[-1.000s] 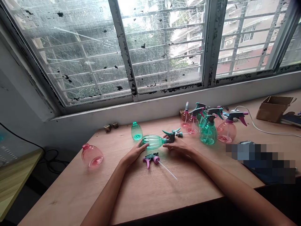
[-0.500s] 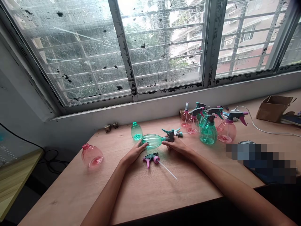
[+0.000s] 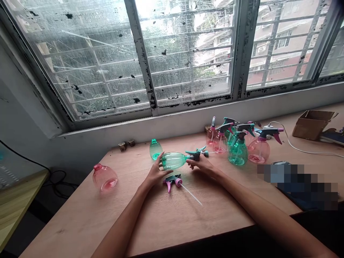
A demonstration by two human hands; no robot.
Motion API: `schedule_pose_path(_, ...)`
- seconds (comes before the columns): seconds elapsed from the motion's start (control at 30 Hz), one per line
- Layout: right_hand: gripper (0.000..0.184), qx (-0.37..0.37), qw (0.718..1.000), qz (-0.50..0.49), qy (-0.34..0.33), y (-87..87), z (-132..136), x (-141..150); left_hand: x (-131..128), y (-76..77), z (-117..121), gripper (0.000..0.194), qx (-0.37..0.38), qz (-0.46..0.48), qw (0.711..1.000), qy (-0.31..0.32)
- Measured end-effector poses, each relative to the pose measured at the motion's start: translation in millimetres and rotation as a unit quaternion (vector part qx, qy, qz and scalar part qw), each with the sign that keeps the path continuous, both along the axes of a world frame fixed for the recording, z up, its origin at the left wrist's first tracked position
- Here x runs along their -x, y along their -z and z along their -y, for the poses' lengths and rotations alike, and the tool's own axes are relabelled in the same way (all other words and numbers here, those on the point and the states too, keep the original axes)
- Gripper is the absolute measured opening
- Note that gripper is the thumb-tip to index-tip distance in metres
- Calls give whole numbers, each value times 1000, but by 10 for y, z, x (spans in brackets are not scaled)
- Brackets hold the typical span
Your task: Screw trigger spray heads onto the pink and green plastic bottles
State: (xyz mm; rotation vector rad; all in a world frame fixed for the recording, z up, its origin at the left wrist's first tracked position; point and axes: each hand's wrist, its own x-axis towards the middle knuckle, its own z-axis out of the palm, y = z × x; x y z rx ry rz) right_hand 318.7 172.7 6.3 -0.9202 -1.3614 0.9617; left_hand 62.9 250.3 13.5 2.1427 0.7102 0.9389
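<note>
A green clear spray bottle lies sideways between my hands, its base to the left. My right hand is closed around the dark trigger head at its neck. At the base, my left hand is open, fingers spread and thumb off the bottle's side. Just below lies a loose spray head, dark with a pink trigger and collar, its white tube pointing right. Behind my right hand is another loose spray head with teal parts. A green bottle without a head stands behind the held one.
A headless pink bottle rests at the left. Several pink and green spray bottles with heads stand at the back right. Beyond them are a white cable and a cardboard box. Two small brown blocks sit near the wall.
My left hand has loosened from the bottle's base and its fingers have spread. The dark spray head has turned in my right hand, which stays at the neck.
</note>
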Motion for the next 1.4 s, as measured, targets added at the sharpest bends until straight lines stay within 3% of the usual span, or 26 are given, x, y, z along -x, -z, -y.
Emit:
schedule_pose_path(0.13,28,1,1000,-8,-19,60,-41,-31,-32,-9,43,61,-97,-12,995,-35)
schedule_pose_path(0.43,37,52,996,-67,-39,62,-2,-32,-53,-8,59,54,-233,-72,967,-70)
schedule_pose_path(0.8,23,113,981,-129,-91,22,-6,-220,-128,-10,177,52,-379,-152,901,-148)
schedule_pose_path(1.1,27,109,983,-107,-103,36,4,-171,-128,-108,260,50,-399,-192,876,-190)
schedule_pose_path(1.23,38,70,991,-75,-91,89,64,0,-113,-122,237,50,-378,-190,883,-201)
schedule_pose_path(1.4,39,0,998,7,-69,84,76,129,-127,-49,175,60,-311,-168,906,-234)
